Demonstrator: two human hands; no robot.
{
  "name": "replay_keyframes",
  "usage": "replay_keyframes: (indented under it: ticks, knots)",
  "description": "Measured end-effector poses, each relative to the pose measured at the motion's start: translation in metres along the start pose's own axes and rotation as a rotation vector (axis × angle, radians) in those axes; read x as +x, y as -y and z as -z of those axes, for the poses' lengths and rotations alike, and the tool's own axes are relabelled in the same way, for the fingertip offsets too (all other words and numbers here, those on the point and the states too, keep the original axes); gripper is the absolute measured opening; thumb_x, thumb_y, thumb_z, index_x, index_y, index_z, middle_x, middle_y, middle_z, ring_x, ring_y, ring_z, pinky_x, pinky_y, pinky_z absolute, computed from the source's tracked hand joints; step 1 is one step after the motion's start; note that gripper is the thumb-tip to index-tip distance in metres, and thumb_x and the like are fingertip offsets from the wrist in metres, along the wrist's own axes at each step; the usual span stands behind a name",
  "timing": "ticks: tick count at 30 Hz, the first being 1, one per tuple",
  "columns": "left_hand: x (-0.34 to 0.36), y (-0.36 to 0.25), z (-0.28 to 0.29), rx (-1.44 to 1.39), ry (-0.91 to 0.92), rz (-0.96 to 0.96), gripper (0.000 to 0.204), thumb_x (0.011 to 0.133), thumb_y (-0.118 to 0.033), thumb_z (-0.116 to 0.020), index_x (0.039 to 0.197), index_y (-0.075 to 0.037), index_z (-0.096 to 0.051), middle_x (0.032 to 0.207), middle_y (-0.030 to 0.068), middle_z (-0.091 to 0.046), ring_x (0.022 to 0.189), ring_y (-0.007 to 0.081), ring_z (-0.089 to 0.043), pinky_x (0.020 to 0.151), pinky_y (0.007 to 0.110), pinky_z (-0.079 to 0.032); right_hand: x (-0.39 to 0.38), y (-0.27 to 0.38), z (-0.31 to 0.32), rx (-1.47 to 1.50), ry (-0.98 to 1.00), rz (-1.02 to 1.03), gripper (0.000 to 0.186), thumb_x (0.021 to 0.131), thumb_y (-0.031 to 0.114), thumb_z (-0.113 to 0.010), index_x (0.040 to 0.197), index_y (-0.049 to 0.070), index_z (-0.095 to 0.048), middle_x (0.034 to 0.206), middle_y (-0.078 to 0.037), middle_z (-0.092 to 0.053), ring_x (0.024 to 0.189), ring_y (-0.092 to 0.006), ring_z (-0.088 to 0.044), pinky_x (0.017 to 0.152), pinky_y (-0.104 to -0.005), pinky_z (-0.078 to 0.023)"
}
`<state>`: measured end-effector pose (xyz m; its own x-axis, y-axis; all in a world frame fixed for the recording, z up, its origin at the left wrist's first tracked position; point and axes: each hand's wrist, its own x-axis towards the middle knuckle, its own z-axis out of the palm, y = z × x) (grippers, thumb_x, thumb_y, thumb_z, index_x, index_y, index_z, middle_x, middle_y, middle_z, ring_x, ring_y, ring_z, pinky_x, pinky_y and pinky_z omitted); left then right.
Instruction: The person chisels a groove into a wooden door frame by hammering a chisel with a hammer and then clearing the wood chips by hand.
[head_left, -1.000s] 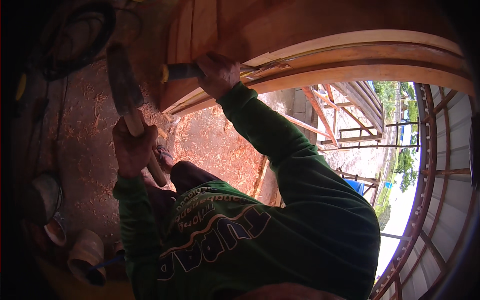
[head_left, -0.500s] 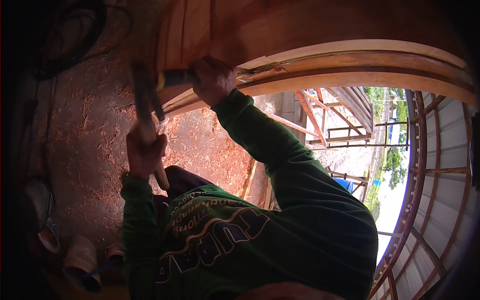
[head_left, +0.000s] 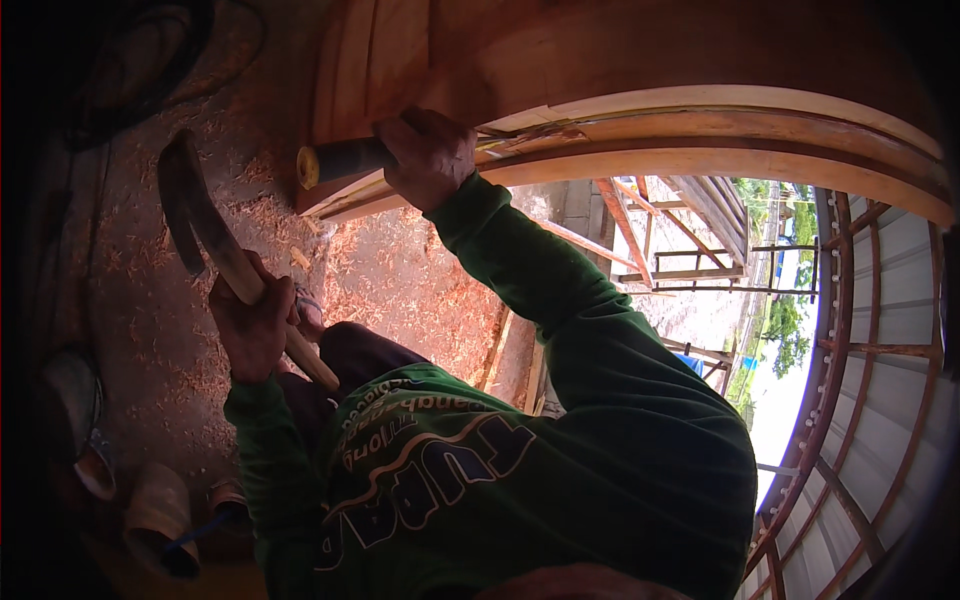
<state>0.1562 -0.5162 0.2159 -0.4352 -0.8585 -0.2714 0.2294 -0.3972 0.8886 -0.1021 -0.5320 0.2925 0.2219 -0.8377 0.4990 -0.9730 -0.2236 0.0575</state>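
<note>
My left hand is closed around the wooden handle of a claw hammer. The hammer's dark head stands up and to the left, apart from the chisel. In my right hand is a chisel with a dark, thick handle and a yellowish butt end that points left. The blade side is hidden by my hand and the wood. That hand rests against a long wooden piece with a groove or split along it.
Wood shavings cover the brown floor. Coiled dark cable lies at the upper left. A bucket-like container stands at the lower left. To the right are a timber frame and corrugated metal sheeting.
The hammer has swung left, away from the chisel's butt end, with my left hand moving left and slightly down. My right hand and the chisel stay nearly in place.
</note>
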Motion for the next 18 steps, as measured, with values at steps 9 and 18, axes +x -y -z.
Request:
replay_keyframes:
  ticks: [9,18]
  knots:
    - [0.003,0.006,-0.04,0.097,0.113,-0.031,0.027,0.076,0.011,-0.058,0.1,-0.001,-0.054,0.065,0.0019,-0.054,0.052,0.0082,-0.054,0.045,0.025,-0.044,-0.005,-0.003,0.006,0.057,-0.03,0.038,0.022,0.062,0.005,-0.074,0.081,0.013,-0.066,0.065,-0.005,-0.058,0.055,-0.0256,-0.06,0.047,-0.0363,-0.048]
    - [0.002,0.027,-0.037,-0.016,0.175,0.093,0.027,0.074,0.013,-0.061,0.096,-0.001,-0.055,0.066,0.0004,-0.053,0.056,0.0069,-0.054,0.046,0.024,-0.044,-0.011,-0.006,0.006,0.038,-0.063,0.019,0.025,0.061,0.006,-0.074,0.084,0.014,-0.068,0.068,-0.006,-0.061,0.058,-0.0266,-0.061,0.05,-0.0364,-0.05]
